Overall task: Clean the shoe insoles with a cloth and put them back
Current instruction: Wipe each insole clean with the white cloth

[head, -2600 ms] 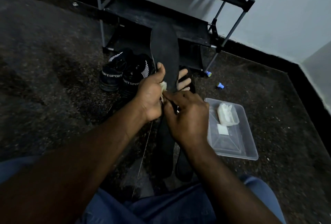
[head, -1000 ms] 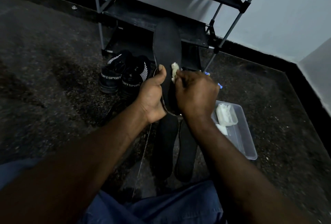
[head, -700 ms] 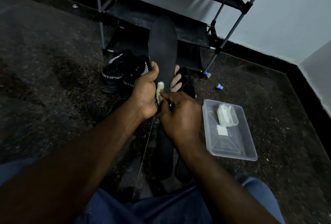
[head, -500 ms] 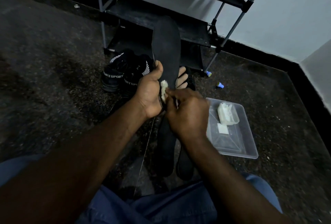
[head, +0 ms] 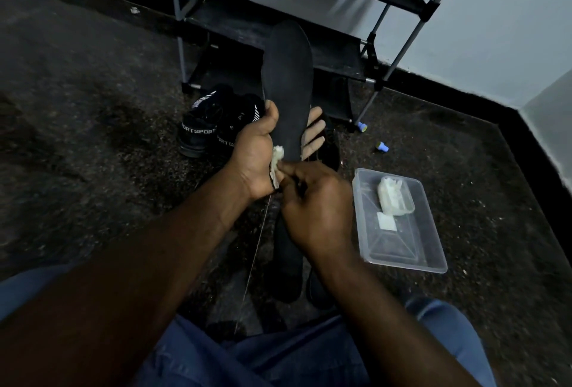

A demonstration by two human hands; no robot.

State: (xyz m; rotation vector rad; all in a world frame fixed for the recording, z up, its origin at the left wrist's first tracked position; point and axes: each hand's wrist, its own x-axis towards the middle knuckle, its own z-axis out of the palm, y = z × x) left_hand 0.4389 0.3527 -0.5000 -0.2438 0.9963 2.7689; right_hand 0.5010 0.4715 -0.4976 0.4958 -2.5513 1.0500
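Black foam stands upright in front of you: one insole (head: 289, 86), toe end up, before the lower shelves of the shoe rack (head: 340, 55). Your left hand (head: 257, 151) clamps it about midway, thumb over its near face at the left edge and fingers (head: 314, 126) wrapped behind, their tips showing past the right edge. Your right hand (head: 315, 201) is curled, pinching a small pale cloth (head: 276, 160) and pressing it against the insole's lower part, right beside your left palm. Two spare insoles (head: 288, 250) lie side by side on the speckled floor (head: 93, 108) below your hands, partly hidden by your right wrist. A pair of black shoes (head: 198, 129) lettered SPORT sits left of the held insole. To your right a clear plastic tray (head: 402, 250) holds a white wad (head: 393, 194) and a small white square (head: 386, 223). Two small blue caps (head: 382, 147) lie on the floor between tray and rack.
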